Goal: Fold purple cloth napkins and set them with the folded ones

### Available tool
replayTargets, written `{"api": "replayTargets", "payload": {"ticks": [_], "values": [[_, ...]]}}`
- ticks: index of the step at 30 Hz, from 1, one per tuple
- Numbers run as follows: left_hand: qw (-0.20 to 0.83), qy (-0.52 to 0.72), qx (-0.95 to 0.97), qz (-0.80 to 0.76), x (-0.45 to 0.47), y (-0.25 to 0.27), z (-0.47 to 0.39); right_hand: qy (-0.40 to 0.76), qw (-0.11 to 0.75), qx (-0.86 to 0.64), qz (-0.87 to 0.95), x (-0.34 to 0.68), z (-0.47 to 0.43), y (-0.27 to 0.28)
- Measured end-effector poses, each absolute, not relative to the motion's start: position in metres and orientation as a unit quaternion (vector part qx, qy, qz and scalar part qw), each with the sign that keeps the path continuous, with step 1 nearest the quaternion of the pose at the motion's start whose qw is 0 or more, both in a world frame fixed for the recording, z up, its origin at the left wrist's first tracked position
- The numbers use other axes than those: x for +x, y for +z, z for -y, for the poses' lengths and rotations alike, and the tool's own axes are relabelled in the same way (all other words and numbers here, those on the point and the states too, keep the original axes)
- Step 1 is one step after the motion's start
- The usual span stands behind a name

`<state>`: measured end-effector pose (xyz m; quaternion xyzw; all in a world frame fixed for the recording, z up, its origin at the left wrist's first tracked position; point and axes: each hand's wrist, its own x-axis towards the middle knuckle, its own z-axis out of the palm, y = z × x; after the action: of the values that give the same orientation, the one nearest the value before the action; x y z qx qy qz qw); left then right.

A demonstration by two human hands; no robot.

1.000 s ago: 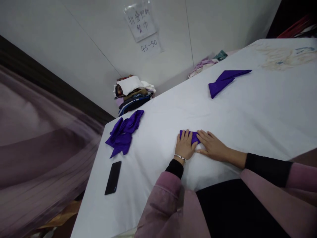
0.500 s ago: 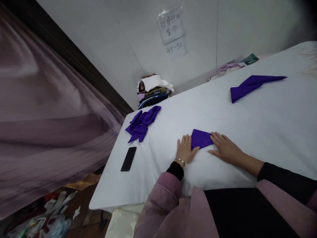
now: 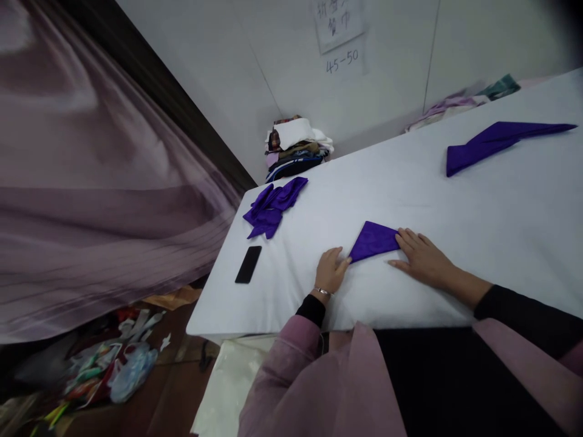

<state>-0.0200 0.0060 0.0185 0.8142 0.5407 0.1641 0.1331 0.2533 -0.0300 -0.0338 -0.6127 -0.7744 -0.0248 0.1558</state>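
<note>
A folded purple napkin [image 3: 373,241] lies on the white-covered table in front of me, flat and roughly triangular. At its pointed left corner is my left hand [image 3: 330,271], thumb touching the tip and fingers held apart from it on the cloth cover. My right hand [image 3: 426,260] lies flat with fingers stretched, their tips resting on the napkin's right end. Further left is a crumpled bunch of purple napkins [image 3: 273,209]. Another folded purple napkin [image 3: 489,145], long and narrow, lies at the far right.
A black phone [image 3: 248,264] lies near the table's [image 3: 291,309] left edge. Behind the table a pile of folded clothes [image 3: 298,152] stands against the wall, with more fabric [image 3: 455,109] further right. A mauve curtain [image 3: 113,182] hangs at left; bags [image 3: 132,370] lie on the floor.
My left hand has slid left and down to the napkin's left corner, which now shows as a point. The right hand stays on the right end. The view has shifted somewhat.
</note>
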Motion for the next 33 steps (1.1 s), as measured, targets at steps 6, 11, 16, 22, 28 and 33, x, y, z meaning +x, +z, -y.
{"api": "replayTargets", "payload": {"ticks": [6, 11, 16, 22, 28, 33], "values": [[0.155, 0.164, 0.807, -0.545, -0.015, 0.017, 0.002, -0.018, 0.163, -0.61, 0.775, 0.254, 0.03, -0.035], [0.14, 0.153, 0.788, -0.58, -0.013, 0.013, 0.001, -0.022, 0.156, -0.611, 0.776, 0.254, 0.03, -0.033], [0.126, 0.141, 0.779, -0.597, -0.015, 0.014, 0.003, -0.015, 0.156, -0.61, 0.777, 0.254, 0.03, -0.032], [0.124, 0.162, 0.803, -0.56, -0.008, 0.033, -0.002, -0.031, 0.179, -0.603, 0.776, 0.254, 0.03, -0.04], [0.089, 0.138, 0.895, -0.416, 0.06, 0.034, -0.026, -0.067, 0.198, -0.593, 0.778, 0.253, 0.028, -0.047], [0.074, 0.059, 0.912, -0.398, 0.087, 0.013, -0.046, -0.071, 0.198, -0.588, 0.781, 0.254, 0.029, -0.046]]}}
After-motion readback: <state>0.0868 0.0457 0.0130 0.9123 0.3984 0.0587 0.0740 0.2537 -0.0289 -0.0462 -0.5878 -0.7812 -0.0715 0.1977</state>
